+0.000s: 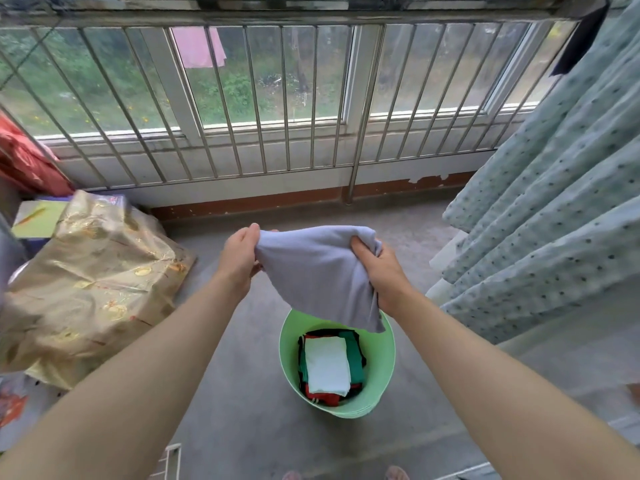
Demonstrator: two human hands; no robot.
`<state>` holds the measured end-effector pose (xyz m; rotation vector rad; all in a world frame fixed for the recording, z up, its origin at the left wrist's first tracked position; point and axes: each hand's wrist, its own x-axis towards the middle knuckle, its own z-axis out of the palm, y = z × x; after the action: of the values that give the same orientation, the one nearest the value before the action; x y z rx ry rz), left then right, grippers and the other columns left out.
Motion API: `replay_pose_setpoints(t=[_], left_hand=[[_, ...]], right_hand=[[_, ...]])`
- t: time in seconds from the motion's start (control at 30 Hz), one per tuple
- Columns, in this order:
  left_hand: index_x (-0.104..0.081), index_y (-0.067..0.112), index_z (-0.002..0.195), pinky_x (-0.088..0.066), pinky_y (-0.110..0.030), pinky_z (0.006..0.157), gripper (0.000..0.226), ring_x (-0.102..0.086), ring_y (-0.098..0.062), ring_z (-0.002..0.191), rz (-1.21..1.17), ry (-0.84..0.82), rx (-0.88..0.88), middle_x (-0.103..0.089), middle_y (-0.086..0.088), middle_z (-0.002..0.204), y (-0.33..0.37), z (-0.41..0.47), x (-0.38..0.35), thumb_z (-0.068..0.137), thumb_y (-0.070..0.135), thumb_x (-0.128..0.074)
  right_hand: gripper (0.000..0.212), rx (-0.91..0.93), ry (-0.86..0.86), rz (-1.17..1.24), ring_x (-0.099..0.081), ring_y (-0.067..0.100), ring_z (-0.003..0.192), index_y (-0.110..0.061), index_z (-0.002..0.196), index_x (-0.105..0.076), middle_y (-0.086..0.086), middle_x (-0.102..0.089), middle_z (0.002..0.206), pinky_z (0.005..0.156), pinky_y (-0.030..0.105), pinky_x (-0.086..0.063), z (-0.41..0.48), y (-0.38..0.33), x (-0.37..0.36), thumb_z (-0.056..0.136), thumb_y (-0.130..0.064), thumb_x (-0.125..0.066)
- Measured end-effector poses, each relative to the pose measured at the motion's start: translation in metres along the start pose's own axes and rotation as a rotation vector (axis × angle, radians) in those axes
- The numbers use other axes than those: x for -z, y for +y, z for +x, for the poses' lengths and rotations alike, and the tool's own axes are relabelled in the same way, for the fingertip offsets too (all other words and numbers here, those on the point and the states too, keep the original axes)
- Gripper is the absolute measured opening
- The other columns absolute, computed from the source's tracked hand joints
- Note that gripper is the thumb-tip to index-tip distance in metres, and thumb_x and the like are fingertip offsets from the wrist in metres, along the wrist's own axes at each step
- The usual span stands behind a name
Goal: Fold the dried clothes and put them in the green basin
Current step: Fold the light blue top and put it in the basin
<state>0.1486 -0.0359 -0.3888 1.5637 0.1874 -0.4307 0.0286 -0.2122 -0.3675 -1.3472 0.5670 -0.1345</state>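
Head view: left hand (239,259) pinches one top corner of the grey cloth (318,282), right hand (381,275) bunches the other; cloth hangs below the fingers, above the green basin (385,351) holding folded clothes (327,365).

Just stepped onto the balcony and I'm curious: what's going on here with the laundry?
A person is folding laundry. Both hands hold a lilac cloth up in the air: the left hand pinches one top corner, and the right hand grips the other, bunched. Below it on the floor stands the green basin, which has folded clothes in it, a white piece on top. The cloth is not in the basin yet. A dotted fabric hangs to the right.
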Motion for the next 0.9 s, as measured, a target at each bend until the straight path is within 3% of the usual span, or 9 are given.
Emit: replay_pose_setpoints(t=[0.13,0.27,0.43,0.57,0.63,0.7,0.77,0.83,0.9], left_hand=[[-0.057,0.018,0.085,-0.048,-0.036,0.082,0.046,-0.049,-0.019,0.071,-0.107,-0.126,0.157,-0.053,-0.002,0.072,-0.006,0.003,0.003,0.094,0.058,-0.038],[-0.056,0.024,0.124,-0.047,-0.046,0.096,0.078,-0.061,-0.023,0.107,-0.158,-0.304,0.311,-0.063,-0.002,0.115,-0.037,-0.003,0.002,0.078,0.082,-0.034],[-0.072,0.025,0.075,-0.052,-0.03,0.064,0.06,-0.068,-0.017,0.069,-0.183,-0.418,0.384,-0.07,0.001,0.069,-0.069,-0.008,-0.02,0.093,0.066,-0.031],[-0.06,0.026,0.122,-0.047,-0.051,0.095,0.078,-0.058,-0.036,0.116,-0.305,-0.446,0.487,-0.061,-0.013,0.127,-0.106,0.011,-0.017,0.078,0.083,-0.032],[-0.062,0.032,0.122,-0.05,-0.047,0.092,0.068,-0.06,-0.033,0.113,-0.273,-0.508,0.476,-0.061,-0.009,0.129,-0.12,0.016,-0.012,0.081,0.078,-0.033],[-0.068,0.03,0.112,-0.055,-0.034,0.071,0.06,-0.069,-0.024,0.092,-0.128,-0.591,0.474,-0.07,-0.004,0.11,-0.132,0.02,-0.01,0.072,0.073,-0.057],[-0.062,0.028,0.117,-0.056,-0.03,0.068,0.067,-0.071,-0.02,0.09,0.044,-0.621,0.465,-0.072,-0.002,0.107,-0.149,0.028,-0.01,0.058,0.053,-0.082],[-0.059,0.025,0.117,-0.053,-0.025,0.065,0.052,-0.07,-0.017,0.084,0.224,-0.535,0.424,-0.073,-0.001,0.101,-0.176,0.042,-0.017,0.067,0.024,-0.077],[-0.059,0.017,0.108,-0.042,-0.015,0.046,0.035,-0.061,-0.006,0.055,0.312,-0.405,0.413,-0.067,0.005,0.07,-0.197,0.05,-0.028,0.078,0.0,-0.059]], right_hand=[[0.017,-0.113,-0.076,0.135,-0.068,0.014,0.08,-0.018,0.106,-0.059,0.001,-0.07,0.092,0.07,0.028,-0.057,0.004,0.001,0.01,0.095,-0.031,-0.055],[0.023,-0.24,-0.125,0.279,-0.071,0.013,0.071,-0.013,0.103,-0.064,0.0,-0.073,0.077,0.06,0.025,-0.057,0.01,0.017,0.016,0.097,-0.032,-0.051],[0.034,-0.39,-0.139,0.42,-0.07,0.016,0.076,-0.02,0.093,-0.074,0.004,-0.071,0.084,0.064,0.026,-0.057,0.02,0.05,0.024,0.098,-0.039,-0.047],[0.036,-0.43,0.021,0.32,-0.068,0.021,0.079,-0.009,0.114,-0.062,0.008,-0.069,0.09,0.06,0.027,-0.057,0.037,0.089,0.044,0.096,-0.038,-0.051],[0.029,-0.435,0.149,0.213,-0.065,0.021,0.078,-0.008,0.115,-0.057,0.009,-0.066,0.091,0.059,0.029,-0.056,0.046,0.112,0.052,0.098,-0.03,-0.051],[0.026,-0.453,0.183,0.161,-0.064,0.023,0.081,-0.009,0.117,-0.056,0.01,-0.067,0.094,0.071,0.034,-0.055,0.055,0.134,0.057,0.096,-0.024,-0.055],[0.032,-0.494,0.102,0.114,-0.067,0.028,0.089,-0.008,0.119,-0.06,0.013,-0.07,0.102,0.084,0.041,-0.054,0.063,0.155,0.06,0.089,-0.018,-0.065],[0.032,-0.551,-0.016,0.054,-0.068,0.029,0.091,-0.011,0.113,-0.062,0.013,-0.071,0.103,0.084,0.044,-0.054,0.074,0.183,0.063,0.082,-0.006,-0.07],[0.035,-0.564,-0.045,-0.04,-0.067,0.027,0.086,-0.017,0.104,-0.059,0.009,-0.07,0.098,0.076,0.04,-0.056,0.082,0.211,0.064,0.079,0.008,-0.066]])
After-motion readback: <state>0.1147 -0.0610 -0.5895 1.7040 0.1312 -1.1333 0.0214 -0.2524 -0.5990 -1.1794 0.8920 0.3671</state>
